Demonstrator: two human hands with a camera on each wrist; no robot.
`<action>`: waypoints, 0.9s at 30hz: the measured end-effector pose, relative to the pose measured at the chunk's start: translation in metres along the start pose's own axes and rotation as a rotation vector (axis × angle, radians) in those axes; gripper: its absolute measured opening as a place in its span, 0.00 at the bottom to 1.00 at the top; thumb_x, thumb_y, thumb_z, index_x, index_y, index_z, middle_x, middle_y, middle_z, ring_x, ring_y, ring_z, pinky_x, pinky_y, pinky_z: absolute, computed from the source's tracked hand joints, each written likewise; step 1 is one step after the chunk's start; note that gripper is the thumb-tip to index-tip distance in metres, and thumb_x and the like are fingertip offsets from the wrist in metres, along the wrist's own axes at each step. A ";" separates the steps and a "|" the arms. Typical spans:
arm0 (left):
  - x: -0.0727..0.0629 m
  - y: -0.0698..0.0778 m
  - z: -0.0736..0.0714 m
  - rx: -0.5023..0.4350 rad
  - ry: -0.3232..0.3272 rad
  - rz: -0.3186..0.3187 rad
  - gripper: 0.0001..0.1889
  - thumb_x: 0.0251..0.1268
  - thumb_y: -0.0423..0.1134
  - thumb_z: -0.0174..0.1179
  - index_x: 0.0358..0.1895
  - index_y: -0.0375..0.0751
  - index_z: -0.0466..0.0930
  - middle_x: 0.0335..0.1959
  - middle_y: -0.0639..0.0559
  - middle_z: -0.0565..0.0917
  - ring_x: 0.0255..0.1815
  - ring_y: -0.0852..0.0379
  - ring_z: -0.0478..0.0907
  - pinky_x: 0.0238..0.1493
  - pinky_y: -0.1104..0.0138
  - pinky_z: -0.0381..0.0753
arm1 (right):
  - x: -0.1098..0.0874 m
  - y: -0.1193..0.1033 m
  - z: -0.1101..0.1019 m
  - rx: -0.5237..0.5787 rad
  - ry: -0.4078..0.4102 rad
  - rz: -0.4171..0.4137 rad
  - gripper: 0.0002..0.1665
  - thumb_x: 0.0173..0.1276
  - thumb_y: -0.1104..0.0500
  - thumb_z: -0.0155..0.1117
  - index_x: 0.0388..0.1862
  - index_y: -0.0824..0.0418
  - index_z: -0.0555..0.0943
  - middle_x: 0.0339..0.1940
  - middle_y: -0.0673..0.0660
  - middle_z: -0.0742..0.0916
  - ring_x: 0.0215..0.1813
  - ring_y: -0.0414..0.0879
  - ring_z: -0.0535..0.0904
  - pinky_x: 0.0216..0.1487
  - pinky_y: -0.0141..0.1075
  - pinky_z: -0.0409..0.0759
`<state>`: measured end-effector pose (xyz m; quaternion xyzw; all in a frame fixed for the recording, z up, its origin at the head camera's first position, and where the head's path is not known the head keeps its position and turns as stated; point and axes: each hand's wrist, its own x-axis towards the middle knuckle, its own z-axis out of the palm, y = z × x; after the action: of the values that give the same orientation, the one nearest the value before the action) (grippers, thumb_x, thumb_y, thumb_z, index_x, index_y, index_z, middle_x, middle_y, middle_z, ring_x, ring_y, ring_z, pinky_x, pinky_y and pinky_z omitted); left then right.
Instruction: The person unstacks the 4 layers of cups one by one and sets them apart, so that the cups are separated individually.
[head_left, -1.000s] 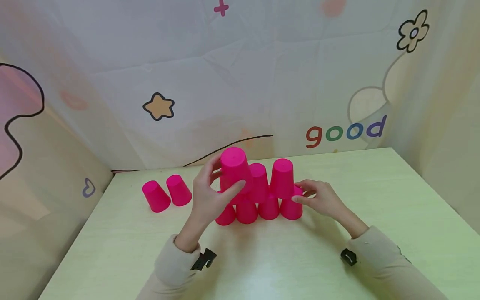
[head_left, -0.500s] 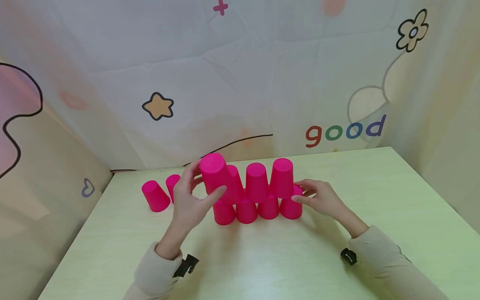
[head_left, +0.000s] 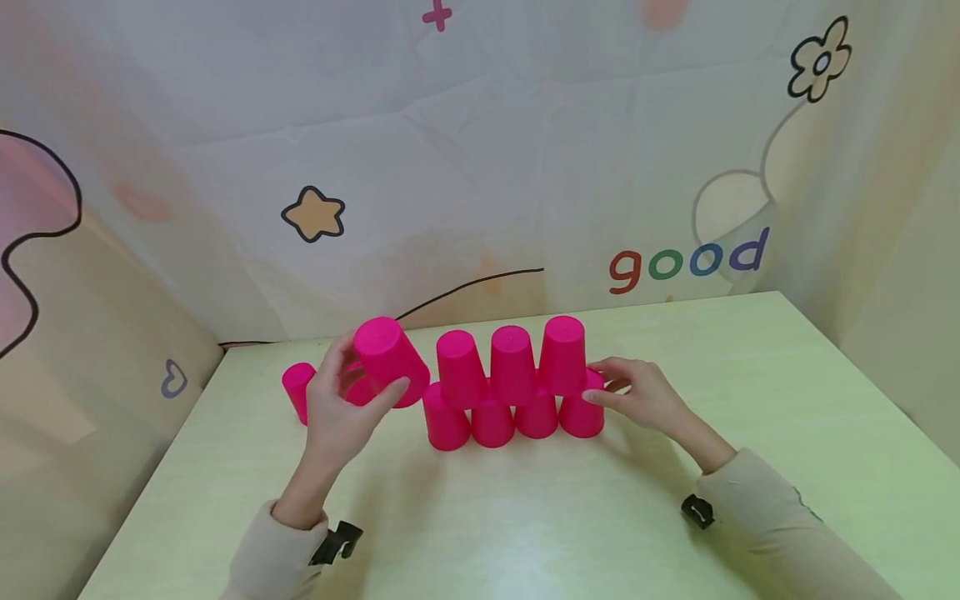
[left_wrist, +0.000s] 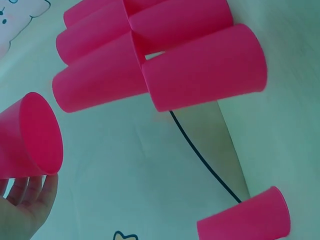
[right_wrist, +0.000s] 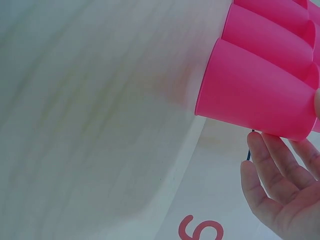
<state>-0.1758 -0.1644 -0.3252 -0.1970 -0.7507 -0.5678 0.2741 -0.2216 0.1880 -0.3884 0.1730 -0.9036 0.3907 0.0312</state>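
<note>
left grip (head_left: pixel 337 412): aloft, curved, holding | right grip (head_left: pixel 641 396): fingers (right_wrist: pixel 267 164) loosely bent | forearms (head_left: pixel 701 442) angled inward

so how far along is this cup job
Unstacking, seemingly: the left hand has carried its cup leftward, away from the stack. Looks done: two loose cups standing at left. In hand: that one cup. Apparently left: three upper cups resting on four lower cups.
</note>
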 end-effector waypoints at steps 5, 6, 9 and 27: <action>0.000 -0.006 -0.011 0.024 0.020 0.004 0.31 0.43 0.23 0.67 0.57 0.33 0.69 0.45 0.54 0.77 0.45 0.58 0.74 0.43 0.73 0.76 | -0.001 0.000 0.000 0.011 -0.006 -0.002 0.26 0.56 0.58 0.68 0.52 0.68 0.76 0.41 0.61 0.83 0.38 0.50 0.80 0.37 0.39 0.80; 0.000 -0.007 -0.014 0.033 0.022 0.010 0.31 0.43 0.23 0.67 0.57 0.33 0.69 0.45 0.54 0.77 0.45 0.58 0.74 0.43 0.74 0.76 | -0.001 0.000 0.000 0.011 -0.006 -0.004 0.26 0.56 0.58 0.68 0.52 0.68 0.76 0.41 0.61 0.83 0.38 0.50 0.80 0.37 0.39 0.80; 0.000 -0.009 -0.021 0.067 0.033 0.022 0.32 0.42 0.22 0.67 0.57 0.33 0.69 0.46 0.53 0.77 0.46 0.58 0.74 0.42 0.75 0.76 | 0.000 -0.001 0.000 0.013 -0.007 -0.003 0.26 0.56 0.58 0.68 0.52 0.68 0.75 0.41 0.61 0.83 0.38 0.51 0.80 0.37 0.39 0.80; -0.005 -0.027 -0.060 0.236 0.114 -0.206 0.31 0.45 0.26 0.68 0.58 0.39 0.70 0.43 0.64 0.74 0.44 0.63 0.72 0.40 0.79 0.74 | -0.001 -0.002 -0.002 0.007 -0.008 0.003 0.26 0.56 0.57 0.68 0.52 0.68 0.76 0.41 0.60 0.83 0.38 0.50 0.80 0.36 0.38 0.80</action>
<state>-0.1772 -0.2294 -0.3367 -0.0531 -0.8117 -0.5111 0.2777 -0.2205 0.1880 -0.3860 0.1735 -0.9025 0.3933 0.0265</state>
